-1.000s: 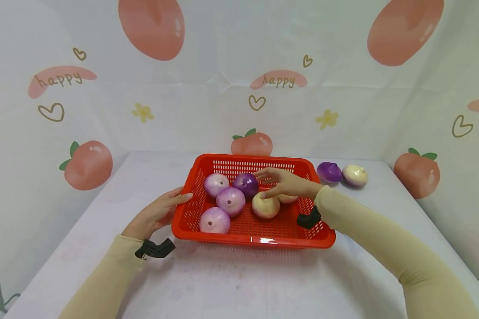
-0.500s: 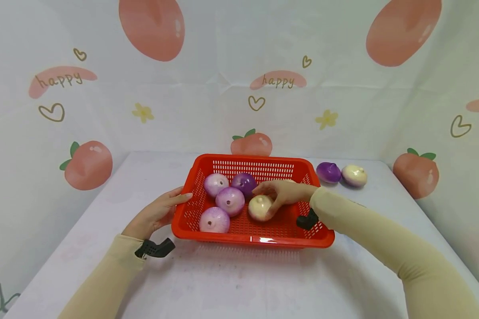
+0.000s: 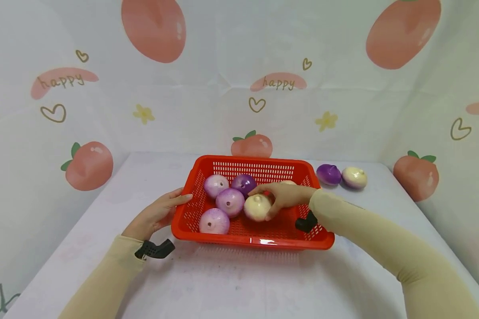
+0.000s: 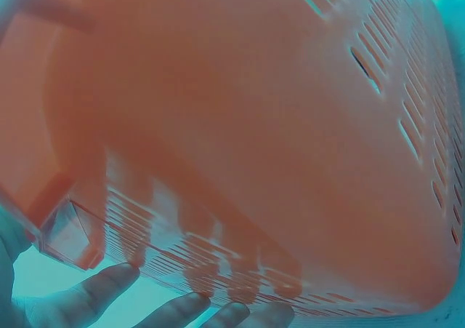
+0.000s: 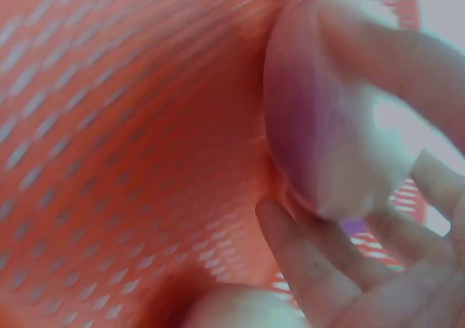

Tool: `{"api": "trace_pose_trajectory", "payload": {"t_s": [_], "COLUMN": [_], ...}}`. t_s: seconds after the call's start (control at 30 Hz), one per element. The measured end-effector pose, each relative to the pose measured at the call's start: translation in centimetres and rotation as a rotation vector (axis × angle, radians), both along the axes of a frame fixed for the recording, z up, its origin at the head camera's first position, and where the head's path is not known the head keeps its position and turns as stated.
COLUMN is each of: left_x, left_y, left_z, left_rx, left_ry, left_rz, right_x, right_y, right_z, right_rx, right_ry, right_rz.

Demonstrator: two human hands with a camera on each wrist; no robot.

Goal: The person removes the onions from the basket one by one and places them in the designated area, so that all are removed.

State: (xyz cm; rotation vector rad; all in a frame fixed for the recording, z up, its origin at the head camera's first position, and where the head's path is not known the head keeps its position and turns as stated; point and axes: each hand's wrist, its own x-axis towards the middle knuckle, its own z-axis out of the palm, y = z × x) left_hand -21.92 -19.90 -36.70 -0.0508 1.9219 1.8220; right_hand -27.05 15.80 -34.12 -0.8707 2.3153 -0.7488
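Note:
In the head view, a red plastic basket [image 3: 250,240] with slotted walls stands on the table. My left hand [image 3: 155,215] holds its left side, thumb over the rim; in the left wrist view the fingers [image 4: 109,288] lie along the outer wall. Inside the basket, my right hand [image 3: 282,195] grips a cream-and-purple onion [image 3: 257,207]. The right wrist view has this onion [image 5: 341,117] between thumb and curled fingers. To its left are a dark purple onion [image 3: 244,184] and several pale purple onions [image 3: 229,203]. Another cream onion [image 3: 289,182] is mostly hidden behind the right hand.
A purple onion [image 3: 329,174] and a cream onion [image 3: 354,177] lie on the white table [image 3: 239,288] behind the basket's right corner. A printed cloth [image 3: 191,110] backs the table. Black wrist cameras [image 3: 155,249] sit on both wrists.
My right hand has come down onto the cream-and-purple onion, closed around it and shifted it slightly left, toward the pale purple ones. The left hand has stayed on the basket.

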Motion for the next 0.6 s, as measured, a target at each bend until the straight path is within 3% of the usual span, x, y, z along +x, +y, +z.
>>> {"api": "trace_pose_trajectory", "payload": {"t_s": [0.17, 0.33, 0.47, 0.6], "left_x": [0.1, 0.1, 0.1, 0.1], "left_y": [0.0, 0.1, 0.1, 0.1], "left_z": [-0.1, -0.1, 0.0, 0.0], "left_rx": [-0.001, -0.001, -0.001, 0.000], "left_ry": [0.001, 0.003, 0.001, 0.001], "left_rz": [0.007, 0.006, 0.008, 0.010], "right_x": [-0.6, -1.5, -2.5, -3.5], "right_y": [1.4, 4.2, 7.4, 11.1], "right_z": [2.4, 5.2, 6.7, 7.2], "right_rx": [-0.221, -0.399, -0.466, -0.470], "right_ry": [0.016, 0.050, 0.113, 0.190], "right_rz": [-0.076, -0.246, -0.406, -0.566]}}
